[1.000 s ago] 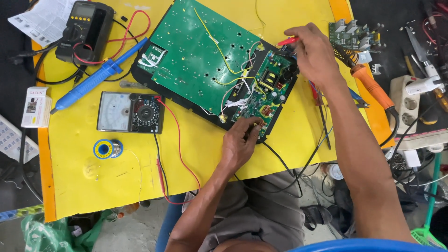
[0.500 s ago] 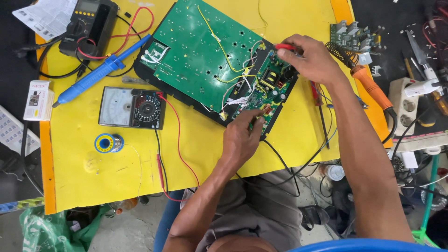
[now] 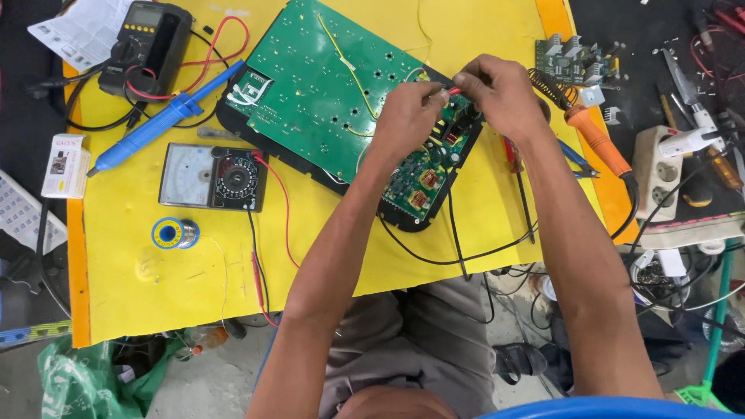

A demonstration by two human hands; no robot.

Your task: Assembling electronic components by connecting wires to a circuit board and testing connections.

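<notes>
1. The left hand [image 3: 410, 109] and the right hand [image 3: 500, 91] meet above the right part of the large green circuit board [image 3: 326, 85]. Their fingertips come almost together there.
2. The right hand has its fingers closed in a pinch on a small red-tipped piece [image 3: 454, 91], probably the end of a wire; what it is exactly I cannot tell.
3. The left hand has its fingers curled and pressed together at the same spot, touching that red tip or just beside it. If it grips something of its own is hidden by the knuckles.
4. The circuit board lies tilted on the yellow desk [image 3: 155, 271], on a black base. Its lower right end, with coils and dark components, is partly covered by the left forearm.
5. A black cable [image 3: 458, 260] runs from the board's lower end across the desk toward the person's lap.
6. Left of the board lies an analog meter [image 3: 211, 177] with a round dial, and a red lead goes from it.
7. Below the meter there is a blue spool of solder [image 3: 174, 233].
8. At the top left rest a black digital multimeter [image 3: 147, 46] and a blue desoldering pump [image 3: 159, 122].
9. Right of the hands, an orange-handled soldering iron [image 3: 594, 140] lies at the desk's edge, near a smaller green board [image 3: 573, 60].
</notes>
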